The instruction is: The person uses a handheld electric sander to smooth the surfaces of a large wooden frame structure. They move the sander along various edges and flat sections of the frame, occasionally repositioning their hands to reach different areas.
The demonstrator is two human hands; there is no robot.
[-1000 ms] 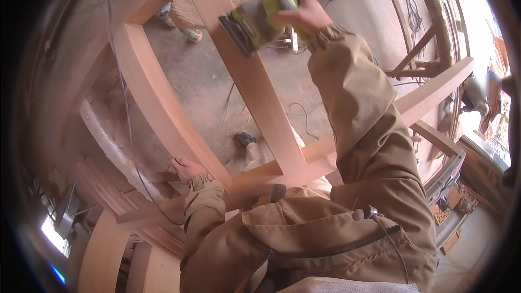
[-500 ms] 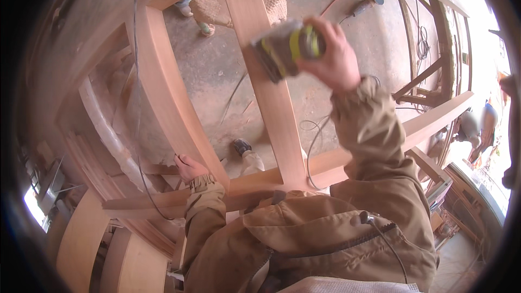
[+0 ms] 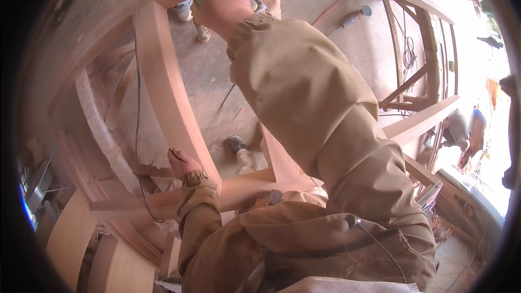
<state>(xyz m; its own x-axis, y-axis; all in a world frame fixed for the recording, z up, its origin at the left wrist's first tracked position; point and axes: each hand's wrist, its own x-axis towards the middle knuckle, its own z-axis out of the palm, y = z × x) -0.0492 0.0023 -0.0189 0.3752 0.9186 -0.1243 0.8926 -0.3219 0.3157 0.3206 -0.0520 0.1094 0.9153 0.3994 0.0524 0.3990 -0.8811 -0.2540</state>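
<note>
At the far side of a curved wooden frame (image 3: 171, 65), my right hand (image 3: 225, 2) is closed over a black and lime-green power sander (image 3: 254, 4). My hand and sleeve hide much of the tool, and whether it touches the wood I cannot tell. The outstretched right arm covers most of the frame's middle bar (image 3: 279, 157). My left hand (image 3: 183, 164) is beside the near end of the left bar, just above the near rail (image 3: 244, 183). Its fingers are curled in, and anything inside them is hidden.
A dark cable (image 3: 137, 76) hangs down on the left. An angle grinder-like tool (image 3: 355, 17) lies on the concrete floor. Another person's foot (image 3: 203, 33) shows beyond the frame. Curved boards (image 3: 127, 263) stand at lower left, and a wooden stand (image 3: 429, 54) is at right.
My right hand has carried the sander away from me and leftward, from over the middle bar to the frame's far side. My left hand stays beside the left bar.
</note>
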